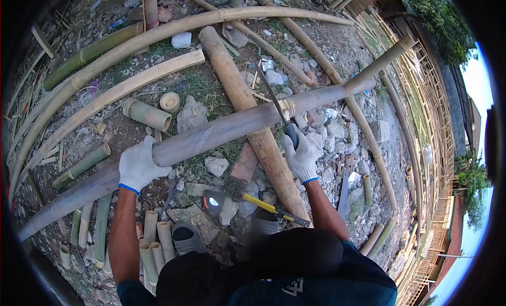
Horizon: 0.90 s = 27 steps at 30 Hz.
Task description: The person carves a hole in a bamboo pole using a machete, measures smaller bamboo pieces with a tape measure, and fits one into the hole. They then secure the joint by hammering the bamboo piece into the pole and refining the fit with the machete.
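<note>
A long greyish bamboo pole lies slantwise in front of me, crossing over a thick brown log. My left hand, in a white glove with a blue cuff, grips the pole on its left part, thumb spread along the near side. In a white glove too, my right hand is closed around the dark handle of a long narrow-bladed knife. Its blade reaches away from me across the pole, beside a pale, cut-looking ring. The exact contact of edge and bamboo is too small to tell.
Short bamboo pieces lie around on rubble and grass. Near my feet are a yellow-and-black tool and a dark round object. A flat grey blade lies at right. Long curved poles arch ahead; bamboo fencing stands right.
</note>
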Available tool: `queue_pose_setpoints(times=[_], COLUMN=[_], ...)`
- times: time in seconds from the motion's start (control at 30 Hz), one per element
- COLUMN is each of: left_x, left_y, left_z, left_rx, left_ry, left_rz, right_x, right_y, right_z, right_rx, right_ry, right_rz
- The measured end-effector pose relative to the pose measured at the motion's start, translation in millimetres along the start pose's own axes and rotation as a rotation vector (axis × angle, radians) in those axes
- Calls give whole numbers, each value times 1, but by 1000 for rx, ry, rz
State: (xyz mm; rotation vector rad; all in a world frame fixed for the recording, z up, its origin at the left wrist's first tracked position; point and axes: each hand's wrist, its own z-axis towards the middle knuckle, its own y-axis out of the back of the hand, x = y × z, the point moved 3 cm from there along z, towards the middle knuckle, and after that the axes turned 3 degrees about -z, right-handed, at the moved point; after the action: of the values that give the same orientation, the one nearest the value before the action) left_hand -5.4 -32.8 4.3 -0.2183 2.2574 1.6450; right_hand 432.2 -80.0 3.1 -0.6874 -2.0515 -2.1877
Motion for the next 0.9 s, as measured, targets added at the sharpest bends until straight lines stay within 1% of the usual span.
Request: queue_pose_setpoints(times=[0.03,0.1,0.17,0.2,0.23,0.3,0.33,0.4,0.43,0.47,0.5,0.53,0.6,0.63,0.7,0.73,0.77,0.8,0.83,0.9], left_x=[0,0,-2,-1,0,0,-1,-2,-1,-3,-4,-5,0,2,1,1,2,2,4,3], left_y=[1,2,-3,-3,-1,1,2,1,2,-3,-1,4,-3,-4,-3,-2,-5,-11,-6,-7], left_z=[1,4,3,4,4,4,4,0,4,-7,-8,2,1,4,5,2,-1,-4,3,-5], left_rx=[-32,-10,17,17,14,37,38,17,5,47,52,21,3,-22,-5,0,0,-12,-57,-26], left_ry=[-13,19,30,28,24,27,32,13,8,13,26,48,14,2,22,28,6,-11,-16,-14], left_rz=[-14,0,5,4,5,10,7,39,60,59,52,33,4,-11,-11,-10,14,37,65,51], right_x=[-7,20,37,33,21,-18,-31,-15,-8,-4,12,36,58,37,-3,-16,-36,-47,-26,-16], right_y=[0,38,68,70,58,2,-25,-15,-4,16,42,68,98,78,39,15,-15,-31,-10,16], right_z=[2,3,-2,-5,-7,-9,-13,1,21,-2,2,0,-3,0,6,-7,-9,-9,-2,-6], right_rx=[-156,-230,-335,-380,-393,-284,-175,-190,-233,-228,-171,-282,-402,-396,-381,-443,-326,-216,-477,-225], right_ry=[142,200,325,400,426,304,94,153,185,142,105,178,303,336,402,344,259,183,393,225], right_rz=[-14,235,491,606,645,374,188,-49,-52,-70,-118,156,439,472,539,173,80,-12,-345,-185])
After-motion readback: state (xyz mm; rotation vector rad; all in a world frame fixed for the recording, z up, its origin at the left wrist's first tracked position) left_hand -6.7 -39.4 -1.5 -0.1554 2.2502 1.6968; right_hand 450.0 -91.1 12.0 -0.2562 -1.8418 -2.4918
